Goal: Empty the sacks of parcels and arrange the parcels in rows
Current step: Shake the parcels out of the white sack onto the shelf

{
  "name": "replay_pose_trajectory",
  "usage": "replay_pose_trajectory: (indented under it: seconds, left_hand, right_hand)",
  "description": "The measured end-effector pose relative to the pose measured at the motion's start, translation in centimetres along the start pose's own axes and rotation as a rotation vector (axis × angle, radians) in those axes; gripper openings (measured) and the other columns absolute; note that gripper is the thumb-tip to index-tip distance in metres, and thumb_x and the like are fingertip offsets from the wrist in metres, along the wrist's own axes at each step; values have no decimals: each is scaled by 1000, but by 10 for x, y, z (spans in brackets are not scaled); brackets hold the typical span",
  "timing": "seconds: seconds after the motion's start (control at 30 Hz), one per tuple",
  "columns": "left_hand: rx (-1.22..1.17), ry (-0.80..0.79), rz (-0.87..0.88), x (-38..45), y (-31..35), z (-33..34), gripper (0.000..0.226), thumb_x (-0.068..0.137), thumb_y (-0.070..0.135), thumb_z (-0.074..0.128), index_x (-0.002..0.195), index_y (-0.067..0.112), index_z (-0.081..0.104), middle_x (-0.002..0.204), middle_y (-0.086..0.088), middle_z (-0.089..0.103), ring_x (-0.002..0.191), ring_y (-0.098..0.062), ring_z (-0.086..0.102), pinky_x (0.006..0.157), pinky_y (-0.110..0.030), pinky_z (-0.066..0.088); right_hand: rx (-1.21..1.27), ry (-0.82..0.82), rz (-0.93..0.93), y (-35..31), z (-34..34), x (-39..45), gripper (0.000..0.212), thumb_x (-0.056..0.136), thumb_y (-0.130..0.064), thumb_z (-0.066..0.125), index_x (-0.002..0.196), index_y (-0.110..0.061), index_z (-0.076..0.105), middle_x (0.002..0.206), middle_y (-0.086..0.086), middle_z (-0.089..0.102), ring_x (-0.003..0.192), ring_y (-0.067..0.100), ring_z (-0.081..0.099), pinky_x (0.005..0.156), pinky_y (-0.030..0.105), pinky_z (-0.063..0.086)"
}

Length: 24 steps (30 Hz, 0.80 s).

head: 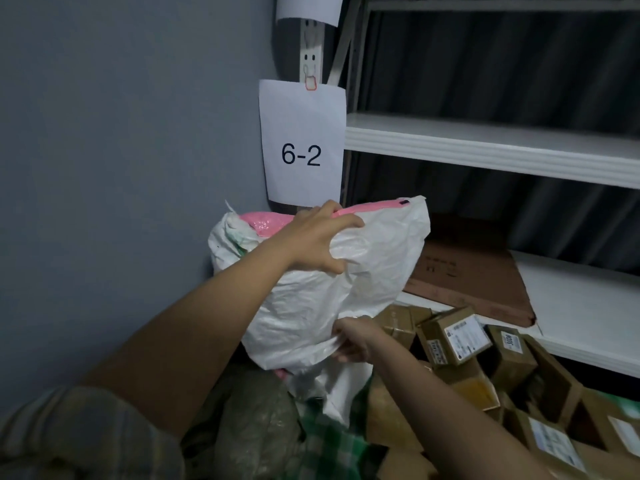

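Your left hand (317, 237) clenches its fingers (346, 223) on the upper part of the crumpled white woven plastic sack (374, 268), and your right hand (353, 339) pinches its lower edge. The sack hangs left of the labelled brown cardboard parcels (453, 336), near the white metal shelf (485, 143).

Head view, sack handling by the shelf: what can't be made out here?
- Contents of the white sack: hidden by its own opaque wall; only a pink parcel shows at the top.
- Right hand: its fingertips are buried in the sack's folds.
- Box labels: print too small and blurred to read.
- Boxes at lower right: cut off by the frame edge.
- Upper paper sheet: cut off by the top edge.
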<state>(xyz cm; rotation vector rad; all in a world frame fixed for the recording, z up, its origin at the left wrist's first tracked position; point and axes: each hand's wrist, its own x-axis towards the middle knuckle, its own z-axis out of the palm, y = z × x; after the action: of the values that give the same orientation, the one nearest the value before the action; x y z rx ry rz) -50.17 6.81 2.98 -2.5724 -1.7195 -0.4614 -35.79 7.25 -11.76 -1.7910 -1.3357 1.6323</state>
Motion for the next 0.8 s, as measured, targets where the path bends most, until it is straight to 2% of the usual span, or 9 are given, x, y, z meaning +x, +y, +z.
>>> replay_pose_trajectory:
  seconds: [0.1, 0.2, 0.4, 0.5, 0.63, 0.8]
  left_hand:
    - [-23, -66, 24, 3, 3, 13, 80, 71, 35, 73, 141, 41, 34, 146, -2, 26, 132, -25, 29, 104, -37, 29]
    - [-33, -122, 24, 3, -3, 24, 83, 70, 35, 73, 141, 43, 31, 144, 2, 26, 128, -23, 35, 102, -40, 39]
    - [-61, -176, 24, 3, -9, 39, 82, 72, 35, 72, 142, 44, 30, 142, 4, 28, 120, -20, 41, 96, -39, 45]
    - [-67, -205, 28, 6, -11, 42, 83, 71, 35, 72, 141, 45, 30, 140, 4, 30, 118, -20, 43, 95, -42, 46]
    - [-51, -239, 35, 6, -12, 46, 82, 72, 34, 71, 142, 43, 30, 140, 3, 32, 118, -21, 44, 95, -43, 46]
    - [-59, -228, 61, 6, -12, 49, 84, 70, 33, 72, 143, 41, 32, 134, 3, 37, 112, -19, 47, 90, -41, 49]
  right_hand:
    - [-76, -45, 45, 9, -8, 0, 14, 85, -13, 60, 90, 0, 58, 74, 17, 65, 62, 25, 64, 61, 31, 56]
    - [-134, -76, 75, 16, -9, -1, 19, 86, -18, 60, 92, 1, 60, 72, 15, 66, 62, 24, 64, 61, 30, 57]
    - [-269, -104, 66, 27, -27, -10, 36, 89, -25, 59, 111, 4, 62, 87, 19, 70, 65, 24, 67, 62, 29, 56]
    - [-381, 5, -71, 22, -38, -8, 33, 92, -28, 59, 106, 1, 65, 86, 16, 70, 70, 24, 67, 64, 30, 54]
    - [-574, 273, -362, 4, -55, -11, 24, 93, -26, 54, 91, -8, 70, 88, 7, 69, 81, 24, 65, 76, 38, 55]
    - [-730, 577, -673, -12, -61, -35, 25, 92, -25, 52, 85, -10, 70, 80, 5, 69, 76, 24, 63, 61, 31, 49]
